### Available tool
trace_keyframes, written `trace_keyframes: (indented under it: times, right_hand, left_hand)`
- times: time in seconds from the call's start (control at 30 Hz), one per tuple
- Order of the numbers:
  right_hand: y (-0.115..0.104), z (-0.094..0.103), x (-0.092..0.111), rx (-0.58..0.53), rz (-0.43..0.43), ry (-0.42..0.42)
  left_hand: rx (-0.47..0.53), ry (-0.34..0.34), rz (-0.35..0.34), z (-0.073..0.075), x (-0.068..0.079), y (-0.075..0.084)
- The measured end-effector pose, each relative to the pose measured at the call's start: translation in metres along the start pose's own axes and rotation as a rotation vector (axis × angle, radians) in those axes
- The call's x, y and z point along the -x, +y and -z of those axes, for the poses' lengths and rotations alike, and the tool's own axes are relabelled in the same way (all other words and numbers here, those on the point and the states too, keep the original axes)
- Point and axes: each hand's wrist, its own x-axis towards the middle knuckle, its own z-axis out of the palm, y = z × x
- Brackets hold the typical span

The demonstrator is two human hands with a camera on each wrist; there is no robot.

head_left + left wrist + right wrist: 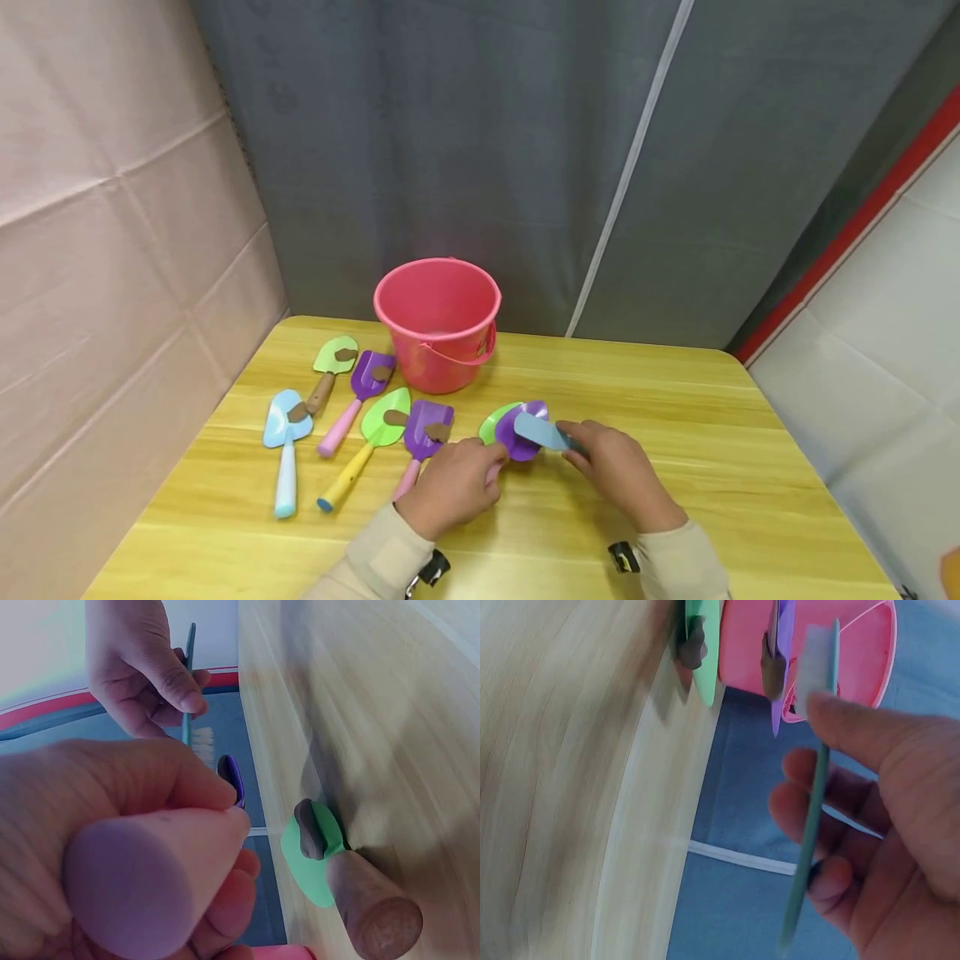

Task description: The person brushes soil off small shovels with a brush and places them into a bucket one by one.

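Note:
My left hand grips the pink handle of a small purple toy shovel, raised above the table. A brown lump is on its blade in the right wrist view. Between thumb and fingers, my right hand holds a flat blue brush. Its white bristles face the shovel with a small gap between them. Below and behind lies a green toy shovel with a wooden handle and a brown lump on it.
A pink bucket stands at the back of the wooden table. On the left lie several more toy shovels, among them a blue one, a yellow-handled green one and a purple one, with brown lumps on them.

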Motion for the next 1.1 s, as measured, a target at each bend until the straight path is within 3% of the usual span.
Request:
trace_keyframes:
  times: [0.13, 0.53, 0.8, 1.1]
  right_hand:
    - [-0.0024, -0.0015, -0.0002, -0.009, 0.013, -0.006]
    - [0.0022, -0.0036, -0.0011, 0.056, -0.163, 0.104]
    - [-0.0030, -0.0004, -0.0025, -0.017, -0.010, 0.028]
    - [-0.0045, 0.0017, -0.0023, -0.012, -0.011, 0.053]
  left_hand:
    - [-0.009, 0.006, -0.003, 0.0003, -0.0004, 0.0017]
    - [-0.013, 0.005, -0.002, 0.0000, 0.0010, 0.0017]
    - [-0.035, 0.015, 0.016, -0.0002, 0.0012, 0.0000]
    - [-0.133, 0.101, 0.020, -0.0033, 0.0028, 0.0012]
